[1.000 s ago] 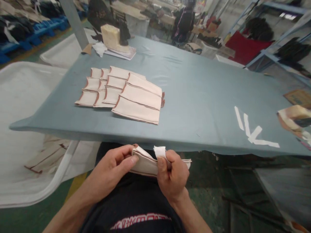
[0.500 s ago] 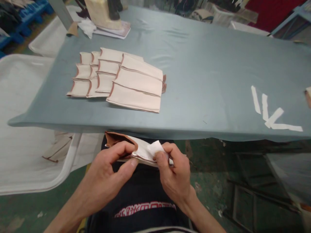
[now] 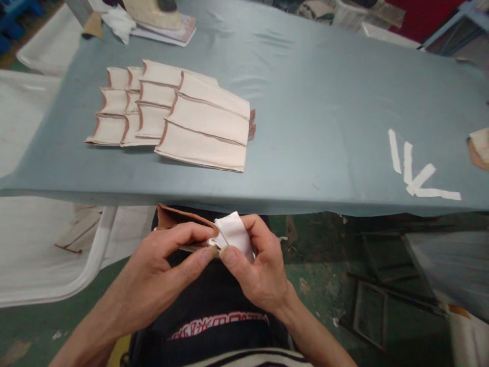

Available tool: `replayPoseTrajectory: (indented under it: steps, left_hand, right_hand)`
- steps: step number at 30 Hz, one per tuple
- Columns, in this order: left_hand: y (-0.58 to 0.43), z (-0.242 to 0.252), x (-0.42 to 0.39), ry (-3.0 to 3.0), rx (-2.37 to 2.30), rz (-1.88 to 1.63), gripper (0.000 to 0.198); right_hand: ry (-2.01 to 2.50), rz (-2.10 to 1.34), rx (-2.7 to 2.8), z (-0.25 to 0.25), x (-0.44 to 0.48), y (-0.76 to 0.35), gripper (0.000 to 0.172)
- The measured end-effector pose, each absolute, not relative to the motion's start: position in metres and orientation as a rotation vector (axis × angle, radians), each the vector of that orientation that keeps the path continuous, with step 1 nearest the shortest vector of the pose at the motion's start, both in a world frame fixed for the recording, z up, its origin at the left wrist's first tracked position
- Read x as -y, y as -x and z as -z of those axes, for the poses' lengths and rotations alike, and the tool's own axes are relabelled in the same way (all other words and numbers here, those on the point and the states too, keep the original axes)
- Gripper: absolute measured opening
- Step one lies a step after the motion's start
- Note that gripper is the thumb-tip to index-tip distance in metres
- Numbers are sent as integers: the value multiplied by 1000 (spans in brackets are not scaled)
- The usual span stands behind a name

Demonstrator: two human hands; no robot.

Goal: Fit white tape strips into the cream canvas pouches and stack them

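Observation:
Above my lap, just below the table's front edge, I hold a cream fabric pouch with a brown lining. My left hand pinches its edge between thumb and fingers near the open end. In my right hand, a white strip is gripped and lies against the pouch's edge, close to the left thumb. The fingertips of both hands nearly meet there. Much of the pouch is hidden behind my hands and the strip. Similar cream pieces with brown edges lie in overlapping rows on the table.
The blue-grey covered table spans the view. Several white strips lie at its right. A cream and brown piece sits at the far right edge. White tubs stand at the left. Papers lie at the back left.
My right hand has moved left along the pouch, bringing the white strip to the edge beside my left thumb. My left hand keeps its pinch. The camera view has shifted slightly.

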State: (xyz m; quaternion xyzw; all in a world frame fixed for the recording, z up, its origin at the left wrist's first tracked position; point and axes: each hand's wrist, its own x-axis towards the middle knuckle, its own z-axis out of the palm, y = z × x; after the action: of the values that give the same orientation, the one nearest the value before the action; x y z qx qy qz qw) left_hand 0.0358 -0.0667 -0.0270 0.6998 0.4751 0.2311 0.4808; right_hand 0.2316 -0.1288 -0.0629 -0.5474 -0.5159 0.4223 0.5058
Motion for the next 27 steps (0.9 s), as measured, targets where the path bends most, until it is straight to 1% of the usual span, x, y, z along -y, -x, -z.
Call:
replayPoseTrajectory:
  steps: [3, 11, 18, 27]
  left_hand:
    - [-36, 26, 65, -1668, -1135, -540, 37]
    - [-34, 37, 69, -1632, -1051, -525, 34]
    - [-43, 39, 73, -1617, -1105, -611, 27]
    - [-45, 46, 81, -1596, -1169, -665, 24]
  right_hand:
    - [1338, -1092, 1252, 61, 128, -235, 35]
    - [1363, -1197, 1244, 61, 126, -239, 29]
    - [1357, -1178, 1253, 68, 127, -236, 28]
    - [1398, -1081, 1400, 74, 121, -240, 19]
